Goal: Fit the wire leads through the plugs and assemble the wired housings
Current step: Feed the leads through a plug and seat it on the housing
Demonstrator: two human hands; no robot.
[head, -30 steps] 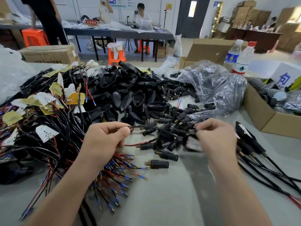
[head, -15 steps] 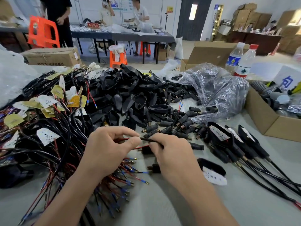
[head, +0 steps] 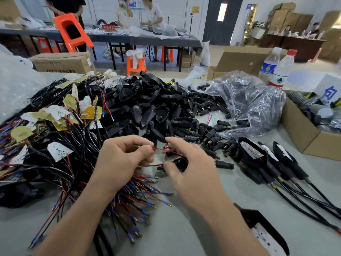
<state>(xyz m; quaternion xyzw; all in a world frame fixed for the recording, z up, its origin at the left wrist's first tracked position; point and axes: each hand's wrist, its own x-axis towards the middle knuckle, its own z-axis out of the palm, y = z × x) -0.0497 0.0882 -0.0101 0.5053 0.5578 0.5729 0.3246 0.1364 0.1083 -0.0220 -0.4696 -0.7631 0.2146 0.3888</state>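
Observation:
My left hand (head: pixel 121 159) pinches the red wire leads (head: pixel 162 150) between thumb and fingers. My right hand (head: pixel 191 169) curls round a small black plug (head: pixel 180 163) at the other end of those leads, its brass tip facing left. Both hands hover above the grey table, close together. A tangle of black cables with red and blue leads (head: pixel 144 193) lies under my left wrist. Behind the hands sits a heap of black housings (head: pixel 147 106) and loose black plugs (head: pixel 210 139). Several assembled wired housings (head: pixel 258 156) lie to the right.
A crumpled clear plastic bag (head: pixel 249 100) and an open cardboard box (head: pixel 310 137) stand at the right, two water bottles (head: pixel 276 69) behind them. Small LED boards (head: pixel 59 150) lie among the cables at left. One housing (head: pixel 265 235) lies by my right forearm. People work at a far table.
My right hand came left from the finished housings and met my left hand. It now holds a plug, with red leads stretched between both hands. The view dipped closer.

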